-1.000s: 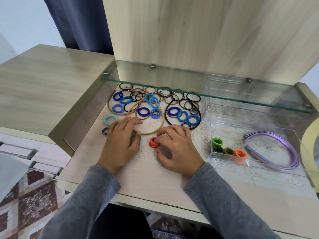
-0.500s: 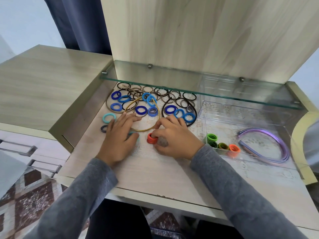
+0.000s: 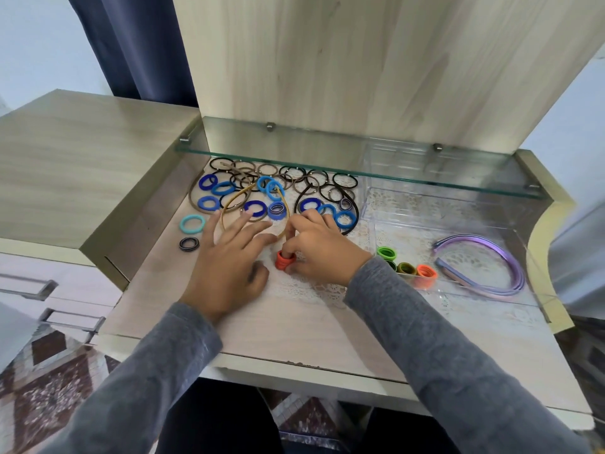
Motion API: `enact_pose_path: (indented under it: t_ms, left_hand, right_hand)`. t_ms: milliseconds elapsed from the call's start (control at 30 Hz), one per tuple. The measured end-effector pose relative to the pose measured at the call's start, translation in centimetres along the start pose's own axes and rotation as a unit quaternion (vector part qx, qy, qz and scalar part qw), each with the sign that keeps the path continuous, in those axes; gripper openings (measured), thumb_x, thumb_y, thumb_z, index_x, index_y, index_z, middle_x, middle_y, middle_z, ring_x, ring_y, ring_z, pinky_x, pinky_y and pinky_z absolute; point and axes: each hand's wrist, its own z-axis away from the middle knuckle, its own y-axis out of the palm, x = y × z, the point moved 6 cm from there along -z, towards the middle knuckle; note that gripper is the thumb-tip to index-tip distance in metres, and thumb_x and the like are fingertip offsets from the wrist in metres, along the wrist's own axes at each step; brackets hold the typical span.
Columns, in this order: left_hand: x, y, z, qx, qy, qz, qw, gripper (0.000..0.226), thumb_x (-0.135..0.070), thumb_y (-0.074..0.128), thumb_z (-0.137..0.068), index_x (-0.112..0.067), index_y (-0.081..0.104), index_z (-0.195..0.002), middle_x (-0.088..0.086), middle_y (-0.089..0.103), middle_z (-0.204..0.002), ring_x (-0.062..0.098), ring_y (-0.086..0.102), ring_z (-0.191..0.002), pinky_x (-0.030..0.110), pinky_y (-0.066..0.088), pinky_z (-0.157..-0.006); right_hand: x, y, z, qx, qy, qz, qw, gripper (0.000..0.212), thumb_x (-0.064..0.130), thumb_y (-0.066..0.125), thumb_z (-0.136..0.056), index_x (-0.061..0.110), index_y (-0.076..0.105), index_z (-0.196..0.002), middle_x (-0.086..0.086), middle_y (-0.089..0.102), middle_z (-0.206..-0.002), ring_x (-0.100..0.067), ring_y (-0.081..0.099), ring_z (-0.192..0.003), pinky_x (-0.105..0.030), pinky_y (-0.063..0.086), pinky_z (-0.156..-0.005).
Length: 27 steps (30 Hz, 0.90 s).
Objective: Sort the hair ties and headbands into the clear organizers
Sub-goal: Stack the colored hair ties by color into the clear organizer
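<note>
My right hand (image 3: pixel 322 249) pinches a small stack of orange hair ties (image 3: pixel 283 260) on the desk. Just left of it, my left hand (image 3: pixel 230 257) lies flat with fingers spread and holds nothing. Behind both hands lie several blue hair ties (image 3: pixel 255 208), thin dark elastic rings (image 3: pixel 314 176), a gold headband (image 3: pixel 244 199) and a black headband (image 3: pixel 355 217). A teal tie (image 3: pixel 192 223) and a dark striped tie (image 3: pixel 189 243) sit at the left. The clear organizer (image 3: pixel 530 253) at the right holds green (image 3: pixel 386 253), olive and orange ties (image 3: pixel 426 273) and purple headbands (image 3: pixel 497 257).
A glass shelf (image 3: pixel 360 165) overhangs the back of the desk above the ties. A second clear organizer (image 3: pixel 406 158) stands at the back right. A wooden panel rises behind, and a raised cabinet top (image 3: pixel 82 165) borders the left side.
My left hand has opened and spread its fingers, shifting slightly right. My right hand has stayed on the orange ties and now pinches them upright. The camera has tilted a little.
</note>
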Motion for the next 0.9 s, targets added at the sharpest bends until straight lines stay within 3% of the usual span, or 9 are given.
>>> enact_pose_path:
  t_ms: [200, 333, 400, 467, 567, 633, 800, 900]
  left_hand:
    - [-1.7, 0.4, -0.2, -0.023, -0.009, 0.079, 0.997, 0.046, -0.020, 0.048, -0.077, -0.022, 0.064, -0.120, -0.006, 0.069, -0.122, 0.019, 0.054, -0.132, 0.047, 0.009, -0.120]
    - [-2.4, 0.2, -1.0, -0.041, -0.022, 0.160, 0.986, 0.050, -0.017, 0.044, -0.077, -0.015, 0.065, -0.122, 0.003, 0.074, -0.110, 0.017, 0.063, -0.120, 0.049, 0.011, -0.121]
    - [-2.7, 0.3, -1.5, -0.044, -0.035, 0.204, 0.977, 0.050, -0.012, 0.048, -0.075, -0.016, 0.066, -0.122, -0.001, 0.075, -0.102, 0.013, 0.069, -0.096, 0.047, 0.009, -0.123]
    - [-3.0, 0.4, -2.1, -0.030, -0.063, 0.252, 0.965, 0.052, -0.015, 0.047, -0.076, -0.021, 0.064, -0.125, -0.003, 0.075, -0.091, 0.011, 0.064, -0.068, 0.033, 0.001, -0.123]
    - [-4.4, 0.4, -3.3, -0.011, -0.087, 0.302, 0.949, 0.055, -0.016, 0.044, -0.076, -0.023, 0.063, -0.127, -0.006, 0.074, -0.099, 0.018, 0.067, -0.081, 0.018, -0.008, -0.118]
    - [-5.6, 0.2, -4.2, -0.002, -0.088, 0.318, 0.944, 0.058, -0.017, 0.042, -0.076, -0.024, 0.062, -0.129, -0.010, 0.072, -0.107, 0.011, 0.066, -0.084, 0.016, -0.010, -0.116]
    - [-9.0, 0.2, -6.4, 0.012, -0.069, 0.348, 0.935, 0.050, -0.003, 0.051, -0.087, -0.021, 0.060, -0.133, -0.017, 0.061, -0.111, -0.012, 0.045, -0.098, 0.028, -0.003, -0.120]
    - [-11.1, 0.1, -7.6, 0.023, -0.036, 0.361, 0.931, 0.048, -0.007, 0.050, -0.087, -0.018, 0.060, -0.133, -0.007, 0.068, -0.121, 0.006, 0.057, -0.111, 0.031, 0.000, -0.123]
  right_hand:
    - [-0.4, -0.7, 0.4, -0.037, 0.008, 0.018, 0.999, 0.019, 0.044, 0.066, -0.085, 0.029, 0.074, -0.092, 0.008, 0.039, -0.102, -0.020, 0.034, -0.107, -0.043, 0.027, -0.096]
    - [-1.1, -1.9, 0.9, -0.088, 0.018, 0.024, 0.996, 0.014, 0.039, 0.068, -0.084, 0.029, 0.076, -0.088, 0.003, 0.048, -0.102, -0.024, 0.039, -0.107, -0.041, 0.026, -0.093]
    - [-1.5, -2.5, 1.2, -0.102, 0.020, 0.035, 0.994, 0.012, 0.037, 0.071, -0.082, 0.028, 0.077, -0.087, 0.001, 0.050, -0.099, -0.025, 0.040, -0.104, -0.040, 0.025, -0.089]
    - [-2.1, -3.1, 1.6, -0.100, 0.025, 0.047, 0.994, 0.011, 0.035, 0.073, -0.080, 0.028, 0.077, -0.087, 0.000, 0.050, -0.099, -0.026, 0.041, -0.104, -0.040, 0.026, -0.088]
    - [-3.3, -4.2, 2.4, -0.099, 0.035, 0.065, 0.992, 0.012, 0.035, 0.076, -0.076, 0.028, 0.077, -0.086, 0.000, 0.052, -0.099, -0.028, 0.043, -0.104, -0.039, 0.025, -0.086]
    - [-4.2, -5.0, 3.1, -0.095, 0.047, 0.074, 0.992, 0.014, 0.037, 0.076, -0.075, 0.029, 0.077, -0.086, 0.000, 0.053, -0.100, -0.028, 0.043, -0.106, -0.038, 0.025, -0.087]
    - [-6.8, -6.8, 5.6, -0.062, 0.082, 0.102, 0.989, 0.020, 0.044, 0.071, -0.079, 0.033, 0.075, -0.096, 0.004, 0.049, -0.108, -0.024, 0.036, -0.113, -0.039, 0.024, -0.094]
    - [-8.2, -7.6, 7.0, -0.056, 0.101, 0.101, 0.988, 0.022, 0.044, 0.071, -0.079, 0.033, 0.075, -0.097, 0.003, 0.048, -0.109, -0.024, 0.035, -0.114, -0.038, 0.022, -0.093]
